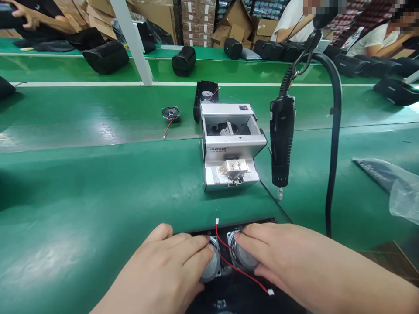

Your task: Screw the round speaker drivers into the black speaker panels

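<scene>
My left hand [163,268] is closed round the left of two round speaker drivers [212,265], its fingertips on the metal rim. My right hand [284,253] grips the right speaker driver [245,257] the same way, thumb side underneath. Both drivers sit back side up on a black panel or housing [212,298] at the bench's near edge. Red wires [242,271] with white plugs run across and between the drivers. My hands cover the drivers' outer sides and part of the panel.
A silver screw feeder [235,150] stands ahead; a black electric screwdriver [282,144] hangs to its right beside a thick cable [334,131]. Farther back are a loose speaker [170,114] and a black housing [197,98]. A plastic bag [404,192] lies right. Other people work across the bench.
</scene>
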### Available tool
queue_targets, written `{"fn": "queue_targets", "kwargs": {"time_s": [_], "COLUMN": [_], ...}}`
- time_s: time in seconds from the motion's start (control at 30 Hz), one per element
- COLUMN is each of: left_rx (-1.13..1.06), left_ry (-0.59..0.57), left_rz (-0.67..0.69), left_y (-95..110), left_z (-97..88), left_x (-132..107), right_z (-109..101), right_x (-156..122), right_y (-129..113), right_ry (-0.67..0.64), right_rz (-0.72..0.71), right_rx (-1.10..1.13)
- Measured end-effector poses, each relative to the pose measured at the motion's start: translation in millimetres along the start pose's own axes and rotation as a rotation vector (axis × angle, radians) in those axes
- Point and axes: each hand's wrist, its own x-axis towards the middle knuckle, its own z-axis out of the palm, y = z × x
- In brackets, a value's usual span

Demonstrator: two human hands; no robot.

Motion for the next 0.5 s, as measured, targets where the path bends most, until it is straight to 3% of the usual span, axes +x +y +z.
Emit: {"fn": "queue_targets", "kwargs": {"time_s": [0.27, 0.5], "left_rx": [-0.055, -0.033], "left_ry": [0.160, 0.114], "left_rz": [0.024, 0.013], "left_y": [-5.9, -0.1], "left_z": [20.7, 3.0], "left_x": [-0.3, 8.7], "right_z": [1.0, 0.4], "right_x": [-1.6, 1.0], "right_y": [0.3, 2.4], "right_ry": [0.001, -0.062], "right_rz": [-0.008, -0.015], "right_rx": [0.011, 0.017]}}
